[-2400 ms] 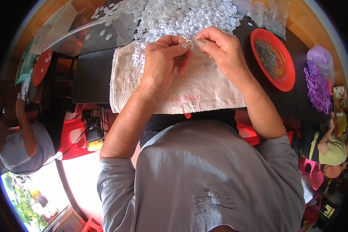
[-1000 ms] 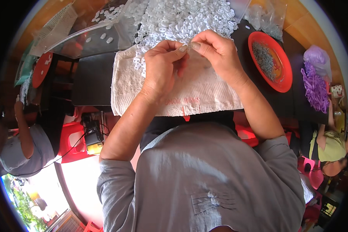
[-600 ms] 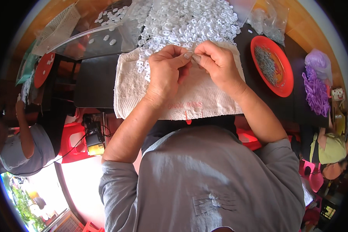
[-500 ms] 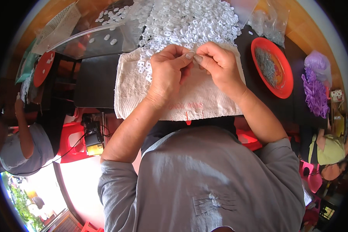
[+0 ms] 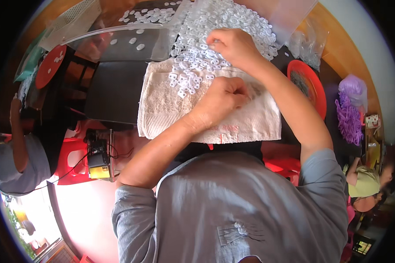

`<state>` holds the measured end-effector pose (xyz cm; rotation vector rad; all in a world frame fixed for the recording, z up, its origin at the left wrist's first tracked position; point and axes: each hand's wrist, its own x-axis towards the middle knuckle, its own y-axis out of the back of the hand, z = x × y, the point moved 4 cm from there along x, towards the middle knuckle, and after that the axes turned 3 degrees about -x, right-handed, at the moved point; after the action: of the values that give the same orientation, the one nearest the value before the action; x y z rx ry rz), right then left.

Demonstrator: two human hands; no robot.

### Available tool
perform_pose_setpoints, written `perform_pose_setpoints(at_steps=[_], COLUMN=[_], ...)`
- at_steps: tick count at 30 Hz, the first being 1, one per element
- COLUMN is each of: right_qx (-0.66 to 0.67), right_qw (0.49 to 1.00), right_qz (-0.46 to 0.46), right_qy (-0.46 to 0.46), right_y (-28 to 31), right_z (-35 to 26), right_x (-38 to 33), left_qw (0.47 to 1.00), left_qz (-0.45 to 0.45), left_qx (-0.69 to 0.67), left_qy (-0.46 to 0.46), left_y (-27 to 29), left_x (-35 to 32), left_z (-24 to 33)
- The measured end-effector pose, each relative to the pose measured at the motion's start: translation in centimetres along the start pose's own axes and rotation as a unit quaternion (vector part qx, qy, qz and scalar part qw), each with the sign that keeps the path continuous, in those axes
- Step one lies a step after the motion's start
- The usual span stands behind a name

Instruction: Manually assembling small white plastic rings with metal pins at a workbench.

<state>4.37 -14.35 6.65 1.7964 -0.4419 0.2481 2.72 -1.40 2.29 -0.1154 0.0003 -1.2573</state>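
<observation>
A big heap of small white plastic pieces (image 5: 215, 30) lies on a clear plastic sheet at the far side of a cream towel (image 5: 162, 105). My right hand (image 5: 233, 45) rests on the heap with its fingers bent down among the pieces. My left hand (image 5: 224, 97) sits over the middle of the towel, its fingers curled tight on something small that I cannot make out. A few white pieces (image 5: 184, 83) are scattered on the towel just left of my left hand.
A red tray (image 5: 309, 87) of small dark parts stands at the right, with a bundle of purple strips (image 5: 349, 116) beyond it. Clear bags lie at the back. A dark board (image 5: 114, 90) and a red stool (image 5: 74, 160) are at the left. Other people sit at both sides.
My hands were together over the towel's far edge. My right hand has since gone forward onto the heap of white pieces, while my left hand stays over the towel.
</observation>
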Motion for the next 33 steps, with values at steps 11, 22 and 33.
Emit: perform_pose_setpoints(at_steps=[11, 22, 33], right_qx=[-0.088, 0.292, -0.021], right_qw=[0.987, 0.926, 0.997], right_qz=[-0.029, -0.061, 0.026], right_qy=[0.132, -0.232, -0.066], right_y=[-2.9, 1.3, 2.6], right_z=[-0.7, 2.9, 1.3], right_x=[2.3, -7.1, -6.7], left_qw=[0.999, 0.928, 0.892], left_qz=[-0.042, 0.295, 0.356], left_qx=[-0.017, -0.227, -0.267], left_qy=[0.009, -0.018, -0.076], left_y=[-0.4, 3.3, 4.1], left_x=[-0.1, -0.6, -0.8], left_z=[-0.1, 0.7, 0.7])
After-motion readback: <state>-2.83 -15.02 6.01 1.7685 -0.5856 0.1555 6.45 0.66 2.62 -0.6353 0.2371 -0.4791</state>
